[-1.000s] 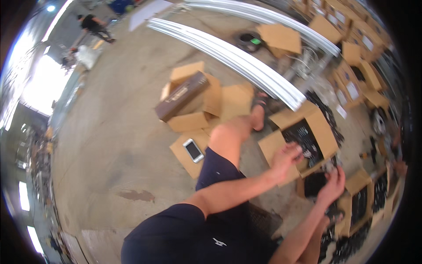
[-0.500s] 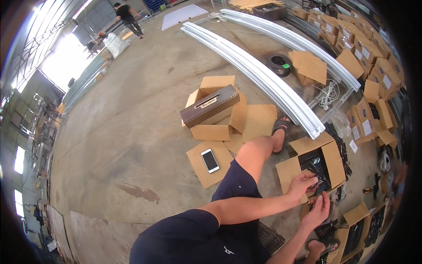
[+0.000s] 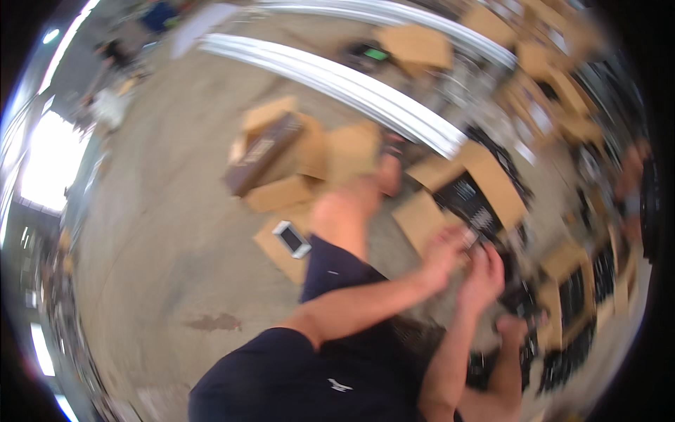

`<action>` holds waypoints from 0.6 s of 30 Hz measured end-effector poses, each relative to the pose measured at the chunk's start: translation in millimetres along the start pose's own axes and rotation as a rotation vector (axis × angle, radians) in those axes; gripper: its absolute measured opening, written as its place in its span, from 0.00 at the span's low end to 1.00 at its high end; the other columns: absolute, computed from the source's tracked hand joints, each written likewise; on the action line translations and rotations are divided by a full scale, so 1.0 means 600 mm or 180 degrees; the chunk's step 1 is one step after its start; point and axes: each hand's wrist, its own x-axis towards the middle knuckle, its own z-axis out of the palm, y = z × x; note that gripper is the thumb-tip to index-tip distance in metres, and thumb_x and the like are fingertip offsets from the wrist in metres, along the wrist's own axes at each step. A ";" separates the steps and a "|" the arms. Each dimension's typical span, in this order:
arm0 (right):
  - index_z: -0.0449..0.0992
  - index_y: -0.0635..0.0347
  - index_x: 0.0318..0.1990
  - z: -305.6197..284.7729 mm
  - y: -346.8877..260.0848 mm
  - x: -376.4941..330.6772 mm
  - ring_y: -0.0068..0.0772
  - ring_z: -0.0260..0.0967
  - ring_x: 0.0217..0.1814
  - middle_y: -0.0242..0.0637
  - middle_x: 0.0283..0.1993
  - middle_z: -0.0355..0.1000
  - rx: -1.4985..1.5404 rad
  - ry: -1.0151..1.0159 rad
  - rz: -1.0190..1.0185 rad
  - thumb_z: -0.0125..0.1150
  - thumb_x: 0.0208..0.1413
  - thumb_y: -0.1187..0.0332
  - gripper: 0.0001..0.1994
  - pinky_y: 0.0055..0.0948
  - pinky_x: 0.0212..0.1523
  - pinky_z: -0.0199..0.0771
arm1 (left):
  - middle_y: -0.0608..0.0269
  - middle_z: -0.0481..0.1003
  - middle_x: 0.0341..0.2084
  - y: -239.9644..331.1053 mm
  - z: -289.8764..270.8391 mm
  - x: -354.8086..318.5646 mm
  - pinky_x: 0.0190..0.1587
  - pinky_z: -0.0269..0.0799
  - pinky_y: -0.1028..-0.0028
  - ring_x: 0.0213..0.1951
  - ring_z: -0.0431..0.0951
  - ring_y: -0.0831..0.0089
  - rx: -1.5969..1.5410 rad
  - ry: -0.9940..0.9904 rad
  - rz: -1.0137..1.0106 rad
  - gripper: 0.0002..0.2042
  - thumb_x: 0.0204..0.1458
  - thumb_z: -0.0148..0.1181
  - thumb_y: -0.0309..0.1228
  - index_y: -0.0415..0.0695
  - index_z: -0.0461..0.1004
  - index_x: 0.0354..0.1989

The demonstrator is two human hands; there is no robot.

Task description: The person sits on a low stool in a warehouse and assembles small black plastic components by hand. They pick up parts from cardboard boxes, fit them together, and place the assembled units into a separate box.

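Observation:
My left hand [image 3: 444,259] and my right hand [image 3: 484,278] meet in front of an open cardboard box [image 3: 505,190], fingers pinched close together. Between their fingertips is a cluster of small black parts [image 3: 481,238], too smeared by motion to name more exactly. Dark, thin pieces [image 3: 460,198] of similar look fill the box, whose flaps stand folded outward. The hands hide the box's near corner.
A phone [image 3: 291,239] lies on flat cardboard to the left. Beyond it, a long brown box [image 3: 264,153] rests across an open carton [image 3: 311,151]. White metal profiles [image 3: 337,81] stretch across the floor. Another carton [image 3: 562,302] holds black pieces at right. A person [image 3: 112,56] is far off.
The view has swung, so the surroundings sit further left and are blurred. My hands stay close together at the box; the cluster of black parts shows less clearly between them.

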 end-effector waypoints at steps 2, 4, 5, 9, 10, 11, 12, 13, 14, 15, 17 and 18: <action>0.80 0.69 0.49 0.006 -0.007 0.005 0.23 0.74 0.39 0.36 0.41 0.79 0.0493 -0.0039 -0.0069 0.64 0.61 0.76 0.10 0.24 0.42 0.76 | 0.66 0.80 0.37 0.001 0.015 0.001 0.43 0.76 0.74 0.37 0.79 0.79 0.0047 0.0341 0.0097 0.07 0.61 0.63 0.26 0.42 0.76 0.46; 0.79 0.71 0.47 -0.002 0.008 0.015 0.24 0.75 0.36 0.38 0.40 0.79 0.1020 -0.0179 -0.0054 0.64 0.62 0.79 0.07 0.24 0.41 0.77 | 0.63 0.81 0.39 -0.002 0.017 -0.001 0.43 0.77 0.74 0.38 0.79 0.78 0.0162 0.0427 0.0094 0.08 0.61 0.64 0.25 0.40 0.76 0.47; 0.79 0.70 0.48 -0.008 0.010 0.022 0.25 0.76 0.34 0.37 0.39 0.79 0.1187 -0.0168 -0.0029 0.64 0.62 0.78 0.09 0.26 0.37 0.80 | 0.61 0.81 0.40 -0.008 0.022 -0.002 0.44 0.78 0.73 0.39 0.80 0.76 0.0102 0.0386 0.0079 0.10 0.61 0.65 0.25 0.39 0.76 0.49; 0.79 0.70 0.47 -0.010 0.014 0.028 0.23 0.75 0.33 0.38 0.37 0.80 0.1428 -0.0181 0.0119 0.64 0.63 0.78 0.07 0.24 0.35 0.78 | 0.58 0.81 0.42 -0.015 0.020 -0.005 0.45 0.80 0.68 0.41 0.83 0.68 0.0088 0.0176 0.0058 0.11 0.63 0.63 0.27 0.40 0.75 0.52; 0.80 0.70 0.46 -0.003 0.012 0.024 0.23 0.74 0.32 0.38 0.36 0.80 0.1472 -0.0116 0.0194 0.64 0.62 0.78 0.07 0.22 0.34 0.76 | 0.58 0.81 0.42 -0.010 0.019 -0.010 0.44 0.79 0.68 0.41 0.82 0.68 0.0104 0.0118 0.0020 0.11 0.63 0.62 0.27 0.40 0.75 0.52; 0.80 0.70 0.46 0.001 0.014 0.022 0.22 0.74 0.32 0.37 0.36 0.80 0.1466 -0.0115 0.0213 0.64 0.62 0.78 0.07 0.22 0.33 0.76 | 0.58 0.81 0.42 -0.005 0.020 -0.014 0.44 0.79 0.69 0.41 0.82 0.69 0.0114 0.0063 -0.0011 0.11 0.63 0.62 0.27 0.40 0.75 0.52; 0.81 0.70 0.46 0.004 0.018 0.020 0.22 0.73 0.31 0.37 0.36 0.80 0.1457 -0.0122 0.0231 0.65 0.62 0.78 0.07 0.22 0.33 0.75 | 0.58 0.81 0.42 -0.003 0.020 -0.017 0.44 0.79 0.69 0.40 0.82 0.70 0.0117 0.0010 -0.0036 0.11 0.63 0.62 0.27 0.40 0.75 0.53; 0.81 0.70 0.45 0.008 0.020 0.019 0.22 0.73 0.31 0.37 0.36 0.80 0.1455 -0.0139 0.0249 0.65 0.62 0.78 0.07 0.22 0.33 0.75 | 0.58 0.81 0.42 -0.002 0.018 -0.019 0.44 0.78 0.70 0.40 0.82 0.70 0.0117 0.0026 -0.0015 0.11 0.63 0.62 0.27 0.39 0.75 0.53; 0.81 0.70 0.45 0.012 0.021 0.018 0.22 0.73 0.31 0.37 0.35 0.80 0.1364 -0.0115 0.0250 0.65 0.62 0.78 0.06 0.21 0.33 0.75 | 0.58 0.81 0.42 -0.001 0.017 -0.020 0.44 0.78 0.70 0.40 0.81 0.71 0.0114 0.0041 0.0008 0.11 0.63 0.62 0.26 0.39 0.75 0.53; 0.81 0.70 0.44 0.014 0.021 0.018 0.21 0.72 0.31 0.37 0.35 0.80 0.1272 -0.0090 0.0250 0.65 0.62 0.78 0.06 0.21 0.32 0.74 | 0.58 0.81 0.42 0.000 0.015 -0.021 0.45 0.77 0.70 0.40 0.81 0.72 0.0111 0.0056 0.0030 0.11 0.63 0.62 0.26 0.39 0.75 0.53; 0.82 0.70 0.44 0.017 0.019 0.018 0.21 0.72 0.30 0.36 0.35 0.80 0.1213 -0.0070 0.0275 0.66 0.61 0.78 0.06 0.21 0.32 0.74 | 0.58 0.81 0.43 0.000 0.014 -0.021 0.46 0.77 0.70 0.41 0.81 0.72 0.0181 0.0041 0.0095 0.12 0.63 0.63 0.26 0.39 0.75 0.53; 0.82 0.70 0.44 0.019 0.018 0.016 0.21 0.72 0.30 0.36 0.35 0.80 0.1248 -0.0072 0.0305 0.66 0.61 0.78 0.06 0.21 0.32 0.74 | 0.58 0.81 0.43 0.000 0.013 -0.021 0.46 0.77 0.70 0.41 0.81 0.72 0.0219 0.0030 0.0122 0.12 0.63 0.63 0.26 0.39 0.75 0.53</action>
